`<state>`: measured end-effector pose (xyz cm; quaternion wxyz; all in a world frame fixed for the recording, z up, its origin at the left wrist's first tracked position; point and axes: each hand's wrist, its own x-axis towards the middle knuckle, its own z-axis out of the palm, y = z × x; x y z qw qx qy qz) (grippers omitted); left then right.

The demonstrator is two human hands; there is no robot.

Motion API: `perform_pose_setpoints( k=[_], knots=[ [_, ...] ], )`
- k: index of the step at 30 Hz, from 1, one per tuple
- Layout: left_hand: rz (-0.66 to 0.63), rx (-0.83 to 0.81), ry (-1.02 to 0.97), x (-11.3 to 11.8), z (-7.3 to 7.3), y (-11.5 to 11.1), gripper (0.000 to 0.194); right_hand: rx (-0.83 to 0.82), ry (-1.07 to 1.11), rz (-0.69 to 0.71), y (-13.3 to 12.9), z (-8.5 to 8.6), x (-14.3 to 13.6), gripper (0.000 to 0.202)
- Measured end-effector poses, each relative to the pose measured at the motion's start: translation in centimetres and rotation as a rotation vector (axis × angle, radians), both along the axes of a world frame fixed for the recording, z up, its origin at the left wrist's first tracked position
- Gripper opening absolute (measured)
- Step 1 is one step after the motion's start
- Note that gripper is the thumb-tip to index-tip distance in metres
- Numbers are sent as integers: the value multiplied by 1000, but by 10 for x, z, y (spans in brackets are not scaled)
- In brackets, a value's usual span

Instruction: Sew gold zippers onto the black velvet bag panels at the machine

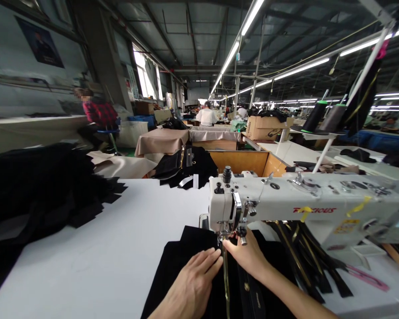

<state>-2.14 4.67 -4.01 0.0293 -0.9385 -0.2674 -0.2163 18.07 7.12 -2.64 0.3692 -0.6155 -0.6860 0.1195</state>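
A white sewing machine (306, 199) stands at the right, its needle area above black fabric (173, 261). A gold-coloured zipper (226, 279) runs down the fabric from under the presser foot. My left hand (197, 277) lies flat on the fabric just left of the zipper, fingers stretched out together and pointing at the foot. On the right of the zipper is my right hand (248, 254), its thumb close to the foot; its other fingers are partly hidden behind the machine head, and what they hold cannot be made out.
Black cut pieces (46, 190) are stacked at the left on the white table (96, 252). Several zipper strips (306, 257) and pink-handled scissors (367, 277) lie under the machine arm. Black pieces (189, 166) sit beyond the table edge. People sit farther back.
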Motion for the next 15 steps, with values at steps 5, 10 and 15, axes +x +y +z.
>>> perform_pose_setpoints(
  k=[5, 10, 15],
  knots=[
    [1, 12, 32, 3, 4, -2, 67, 16, -31, -20, 8, -7, -5, 14],
    [18, 7, 34, 1, 1, -3, 68, 41, -55, 14, -6, 5, -1, 17],
    [10, -21, 0, -3, -5, -4, 69, 74, -196, 284, -60, 6, 11, 28]
  ],
)
